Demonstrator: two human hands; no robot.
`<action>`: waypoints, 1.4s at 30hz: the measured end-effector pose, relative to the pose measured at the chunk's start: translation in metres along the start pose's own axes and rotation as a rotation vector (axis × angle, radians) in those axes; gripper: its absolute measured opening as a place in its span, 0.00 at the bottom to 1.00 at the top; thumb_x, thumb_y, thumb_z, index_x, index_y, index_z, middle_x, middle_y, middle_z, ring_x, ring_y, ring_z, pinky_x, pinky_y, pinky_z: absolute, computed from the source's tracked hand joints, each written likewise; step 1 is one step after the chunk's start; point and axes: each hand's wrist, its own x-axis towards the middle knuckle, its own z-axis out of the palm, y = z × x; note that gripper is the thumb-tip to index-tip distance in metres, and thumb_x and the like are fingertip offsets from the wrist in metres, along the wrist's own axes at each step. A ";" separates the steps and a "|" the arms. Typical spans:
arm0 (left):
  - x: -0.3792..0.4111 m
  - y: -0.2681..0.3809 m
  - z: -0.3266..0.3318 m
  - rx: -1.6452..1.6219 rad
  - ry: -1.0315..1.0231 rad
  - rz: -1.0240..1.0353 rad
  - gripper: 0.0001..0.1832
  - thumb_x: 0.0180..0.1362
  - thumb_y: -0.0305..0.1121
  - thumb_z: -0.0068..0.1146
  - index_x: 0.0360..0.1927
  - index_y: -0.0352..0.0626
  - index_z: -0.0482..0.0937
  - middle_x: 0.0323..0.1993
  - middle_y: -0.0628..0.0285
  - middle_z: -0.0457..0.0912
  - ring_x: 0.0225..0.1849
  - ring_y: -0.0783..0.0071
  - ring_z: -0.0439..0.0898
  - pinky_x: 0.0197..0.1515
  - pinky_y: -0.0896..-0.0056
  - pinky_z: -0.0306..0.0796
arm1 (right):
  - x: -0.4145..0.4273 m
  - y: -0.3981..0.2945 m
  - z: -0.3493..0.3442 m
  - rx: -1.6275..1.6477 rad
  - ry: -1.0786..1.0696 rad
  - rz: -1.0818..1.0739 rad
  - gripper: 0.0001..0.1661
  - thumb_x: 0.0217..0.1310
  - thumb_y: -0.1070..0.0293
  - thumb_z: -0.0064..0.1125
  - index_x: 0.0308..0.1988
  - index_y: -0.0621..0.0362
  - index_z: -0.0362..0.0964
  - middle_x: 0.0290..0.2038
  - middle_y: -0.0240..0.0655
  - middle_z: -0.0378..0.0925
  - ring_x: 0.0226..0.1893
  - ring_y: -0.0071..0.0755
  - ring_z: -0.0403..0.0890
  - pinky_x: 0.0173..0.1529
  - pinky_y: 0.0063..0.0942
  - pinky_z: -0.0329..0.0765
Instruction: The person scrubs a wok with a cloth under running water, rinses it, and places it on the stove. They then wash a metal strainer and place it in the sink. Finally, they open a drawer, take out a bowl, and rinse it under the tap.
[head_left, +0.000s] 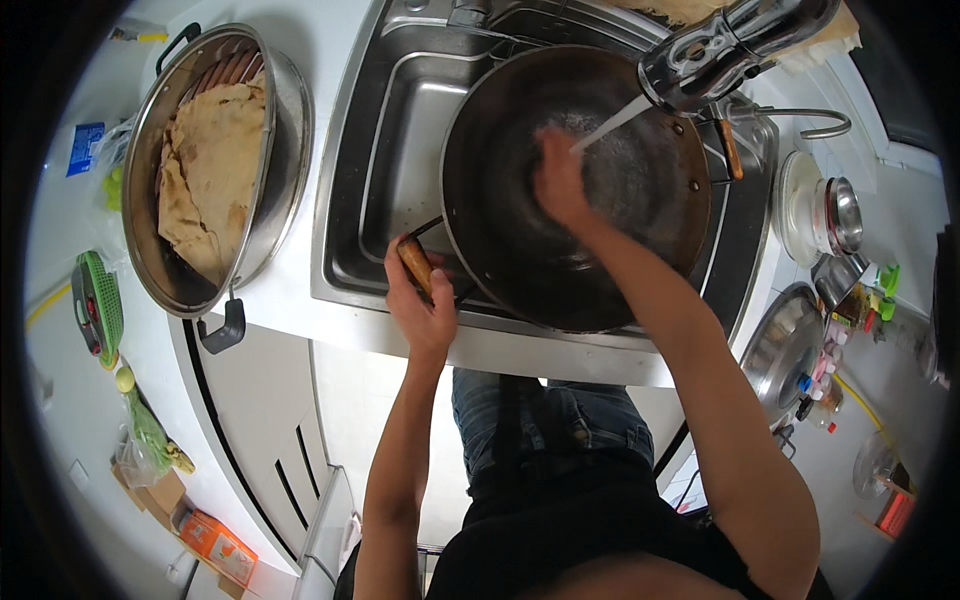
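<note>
A large dark wok (510, 225) rests over the stainless steel double sink (409, 161), tilted slightly. My left hand (424, 300) grips its wooden handle (415, 262) at the near left. Inside the wok is my right hand (559, 176), blurred, its fingers low against the inner surface; whether it holds anything cannot be told. Water runs from the chrome faucet (675, 71) into the wok beside my right fingers. The wok's other wooden handle (730, 150) points away at the right, with nothing on it.
Left of the sink stands a steel pot (292, 172) holding flat brown pieces of food (214, 165). Stacked bowls (806, 210), a large steel lid (784, 352) and several bottles line the right side. A green brush-like item (100, 307) and an orange box (217, 544) lie at the left.
</note>
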 end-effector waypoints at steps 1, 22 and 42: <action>0.001 0.000 0.000 0.013 -0.004 -0.002 0.28 0.54 0.25 0.46 0.60 0.35 0.61 0.31 0.57 0.78 0.28 0.72 0.79 0.34 0.74 0.72 | -0.009 -0.019 0.005 0.116 -0.124 -0.033 0.37 0.42 0.85 0.49 0.58 0.65 0.58 0.55 0.52 0.62 0.58 0.59 0.62 0.63 0.46 0.59; -0.001 -0.001 0.002 0.051 0.042 -0.045 0.26 0.53 0.25 0.43 0.59 0.35 0.62 0.30 0.57 0.77 0.28 0.73 0.77 0.34 0.74 0.72 | -0.063 -0.057 -0.093 0.737 -1.083 0.013 0.37 0.45 0.85 0.49 0.58 0.59 0.57 0.60 0.45 0.57 0.63 0.48 0.58 0.67 0.38 0.57; -0.002 -0.002 0.001 -0.018 0.051 0.024 0.27 0.53 0.26 0.44 0.60 0.36 0.61 0.30 0.59 0.76 0.27 0.75 0.75 0.35 0.74 0.72 | -0.083 -0.008 -0.085 -0.272 -0.715 -0.117 0.26 0.49 0.71 0.55 0.52 0.55 0.69 0.56 0.43 0.65 0.56 0.47 0.67 0.55 0.42 0.68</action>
